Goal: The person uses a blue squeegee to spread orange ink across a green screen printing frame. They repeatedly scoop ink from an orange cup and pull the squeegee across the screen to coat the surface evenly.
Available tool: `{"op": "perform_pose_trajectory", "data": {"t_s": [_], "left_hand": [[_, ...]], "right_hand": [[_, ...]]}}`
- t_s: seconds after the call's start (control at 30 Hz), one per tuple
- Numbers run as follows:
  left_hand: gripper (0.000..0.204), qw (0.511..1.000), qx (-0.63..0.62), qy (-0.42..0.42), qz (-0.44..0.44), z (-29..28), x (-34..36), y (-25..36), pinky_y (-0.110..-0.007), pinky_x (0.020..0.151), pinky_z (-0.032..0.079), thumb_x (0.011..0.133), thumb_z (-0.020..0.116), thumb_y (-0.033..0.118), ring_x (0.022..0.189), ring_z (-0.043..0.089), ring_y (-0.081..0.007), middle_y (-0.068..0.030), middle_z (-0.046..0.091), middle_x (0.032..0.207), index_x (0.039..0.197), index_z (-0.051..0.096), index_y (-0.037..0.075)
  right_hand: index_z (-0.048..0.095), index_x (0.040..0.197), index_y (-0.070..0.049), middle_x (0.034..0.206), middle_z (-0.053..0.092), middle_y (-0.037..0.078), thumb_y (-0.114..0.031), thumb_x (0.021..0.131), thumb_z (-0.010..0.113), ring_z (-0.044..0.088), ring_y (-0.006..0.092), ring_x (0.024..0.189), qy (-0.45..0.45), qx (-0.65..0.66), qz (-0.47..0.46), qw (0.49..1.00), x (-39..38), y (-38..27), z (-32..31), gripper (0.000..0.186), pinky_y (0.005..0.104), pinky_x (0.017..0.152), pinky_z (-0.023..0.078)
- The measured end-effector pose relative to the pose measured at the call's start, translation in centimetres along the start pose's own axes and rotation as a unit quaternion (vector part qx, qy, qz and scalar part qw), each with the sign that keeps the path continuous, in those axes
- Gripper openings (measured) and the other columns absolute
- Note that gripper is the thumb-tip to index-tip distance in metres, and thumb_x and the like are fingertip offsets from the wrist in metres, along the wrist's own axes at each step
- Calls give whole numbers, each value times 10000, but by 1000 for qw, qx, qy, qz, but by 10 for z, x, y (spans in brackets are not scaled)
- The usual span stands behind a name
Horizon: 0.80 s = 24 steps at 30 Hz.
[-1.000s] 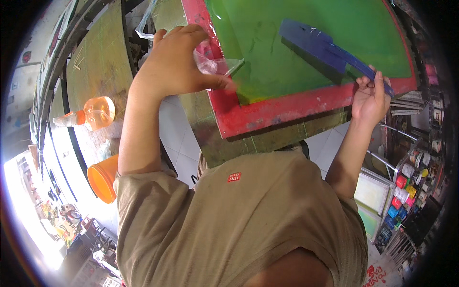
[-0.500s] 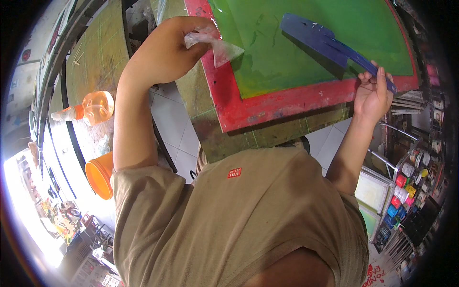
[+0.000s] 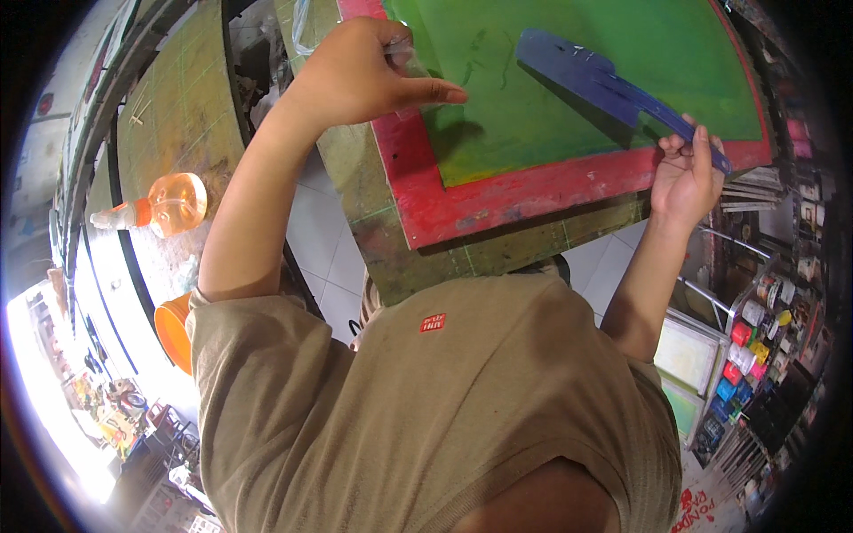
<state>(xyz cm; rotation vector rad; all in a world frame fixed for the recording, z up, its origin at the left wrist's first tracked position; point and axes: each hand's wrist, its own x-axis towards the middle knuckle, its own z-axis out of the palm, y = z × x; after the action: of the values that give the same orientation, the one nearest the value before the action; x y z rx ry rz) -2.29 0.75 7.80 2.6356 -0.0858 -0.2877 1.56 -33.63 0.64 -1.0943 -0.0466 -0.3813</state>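
Blue paddle-shaped tool (image 3: 577, 75); red-bordered green screen (image 3: 533, 147); clear plastic piece (image 3: 402, 57).
Tool: broad blade slanting over the green field, shadow beneath, pale specks along upper edge; slim handle running down-right across the border. Screen: flat, set askew, border scuffed and stained. Plastic: thin, crumpled, mostly hidden, near the screen's left border.

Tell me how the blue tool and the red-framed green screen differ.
The blue tool is smaller and mostly blue; the screen is broader, green within red. The tool is held by its handle in the right hand; the screen lies over the worktable. Both are strongly coloured.
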Motion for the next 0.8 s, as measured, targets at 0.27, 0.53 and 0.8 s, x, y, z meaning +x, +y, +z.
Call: {"op": "perform_pose_trajectory", "data": {"t_s": [0.27,0.53,0.8], "left_hand": [[342,895,120,259,342,33,27,-44,-348,541,383,710,785,244,554,484,-243,-54,459,582,644,494,77],[253,810,224,352,413,37,16,-39,-338,549,363,706,763,209,589,484,-184,-33,525,693,711,537,96],[350,784,150,460,387,54,21,-47,-337,547,345,633,787,222,590,475,-212,-37,472,661,639,453,118]], "right_hand": [[467,976,11,922,621,246,-27,871,595,616,197,640,-10,1,12,1000,1,-1,0,170,330,567,538],[502,898,2,907,626,224,-47,871,604,607,180,642,-12,-28,15,999,0,-3,1,116,315,575,534],[505,881,-2,889,627,209,-47,877,594,606,168,649,-24,-43,24,999,-1,-5,4,99,312,580,532]]}}
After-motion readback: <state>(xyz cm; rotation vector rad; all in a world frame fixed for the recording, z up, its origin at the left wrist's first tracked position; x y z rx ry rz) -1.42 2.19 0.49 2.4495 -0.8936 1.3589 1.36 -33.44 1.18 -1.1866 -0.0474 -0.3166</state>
